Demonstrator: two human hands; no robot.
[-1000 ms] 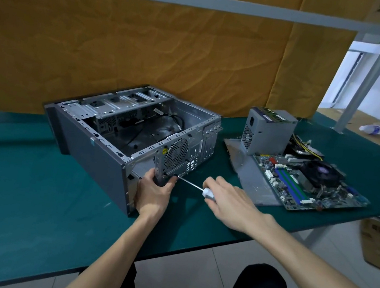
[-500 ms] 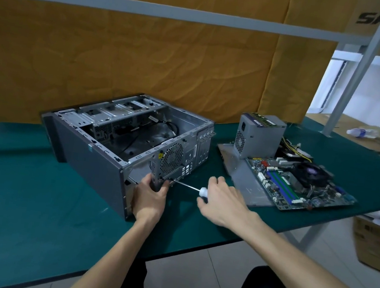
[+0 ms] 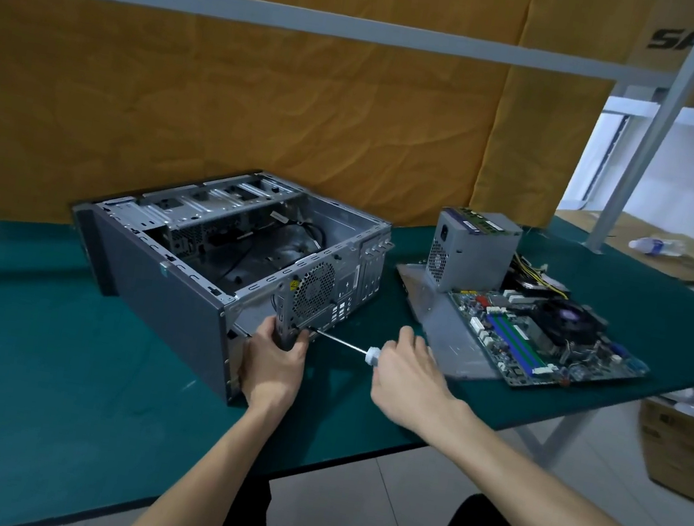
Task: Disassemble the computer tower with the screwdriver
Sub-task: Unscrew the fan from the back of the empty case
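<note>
Gripping the screwdriver (image 3: 347, 344) by its white-collared handle, the right hand (image 3: 405, 371) keeps the tip at a screw low on the rear panel of the computer tower (image 3: 181, 284), just under the fan grille (image 3: 313, 291). The left hand (image 3: 275, 366) curls around the panel's lower corner, bracing it. Over the last second neither hand has let go or shifted along the case; only the view has tilted upward. That suggests the screw is still being worked, not yet out. The tower lies on its side, open, near the tabletop's (image 3: 31, 374) front edge; the power supply (image 3: 473, 254) and motherboard (image 3: 549, 336) sit toward the right edge.
</note>
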